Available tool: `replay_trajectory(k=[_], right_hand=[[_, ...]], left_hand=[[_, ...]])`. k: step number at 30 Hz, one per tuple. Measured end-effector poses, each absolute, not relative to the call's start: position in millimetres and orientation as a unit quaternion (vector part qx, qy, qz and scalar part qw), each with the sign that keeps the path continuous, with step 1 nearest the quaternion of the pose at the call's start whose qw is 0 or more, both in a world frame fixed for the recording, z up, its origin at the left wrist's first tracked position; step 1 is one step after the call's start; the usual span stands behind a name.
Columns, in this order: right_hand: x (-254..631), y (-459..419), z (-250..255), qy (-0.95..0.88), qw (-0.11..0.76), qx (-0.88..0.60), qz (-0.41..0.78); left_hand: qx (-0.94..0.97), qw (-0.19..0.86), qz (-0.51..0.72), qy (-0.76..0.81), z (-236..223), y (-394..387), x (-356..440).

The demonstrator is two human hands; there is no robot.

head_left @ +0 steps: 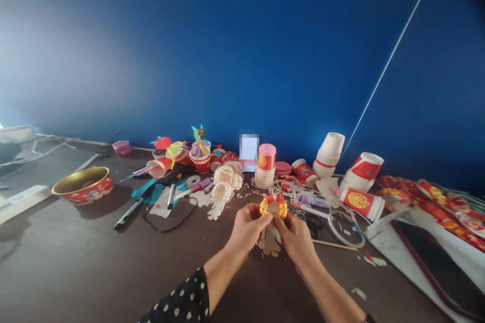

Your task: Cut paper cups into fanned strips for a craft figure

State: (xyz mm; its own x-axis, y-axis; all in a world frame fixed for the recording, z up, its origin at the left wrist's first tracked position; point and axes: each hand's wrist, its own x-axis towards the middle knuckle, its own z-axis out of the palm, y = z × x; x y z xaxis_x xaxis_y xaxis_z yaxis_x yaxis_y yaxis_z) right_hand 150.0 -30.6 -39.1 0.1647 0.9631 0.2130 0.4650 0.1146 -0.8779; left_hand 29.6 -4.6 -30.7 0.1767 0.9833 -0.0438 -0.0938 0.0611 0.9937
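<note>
My left hand (248,229) and my right hand (296,234) meet over the dark table (94,267), both with fingers pinched on a small paper craft piece (273,206) that is red and yellow with a pale middle. A cream paper cut-out (270,243) hangs or lies just below it between my hands. Behind them stands a stack of red and white paper cups (265,165). Cream paper flower shapes (226,181) lie to the left.
A gold-lined red bowl (83,185) sits at the left. Decorated cups (199,154), pens (131,209) and tape lie behind. Stacked cups (330,154) and a lying cup (359,201) are right, beside red printed packaging (435,202). A blue wall (242,70) rises behind the table.
</note>
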Motion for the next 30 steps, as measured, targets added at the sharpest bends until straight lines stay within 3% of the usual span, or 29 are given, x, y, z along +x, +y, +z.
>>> replay_trajectory(k=[10,30], right_hand=[[150.1,-32.7,-36.8,-0.571,0.456,-0.644,0.228],[146.6,-36.5,-33.3,-0.588,0.437,-0.650,0.202]], left_hand=[[0.588,0.434,0.440,0.521,-33.2,-5.0,26.0],[0.612,0.352,0.415,0.574,-29.7,-4.7,23.0]])
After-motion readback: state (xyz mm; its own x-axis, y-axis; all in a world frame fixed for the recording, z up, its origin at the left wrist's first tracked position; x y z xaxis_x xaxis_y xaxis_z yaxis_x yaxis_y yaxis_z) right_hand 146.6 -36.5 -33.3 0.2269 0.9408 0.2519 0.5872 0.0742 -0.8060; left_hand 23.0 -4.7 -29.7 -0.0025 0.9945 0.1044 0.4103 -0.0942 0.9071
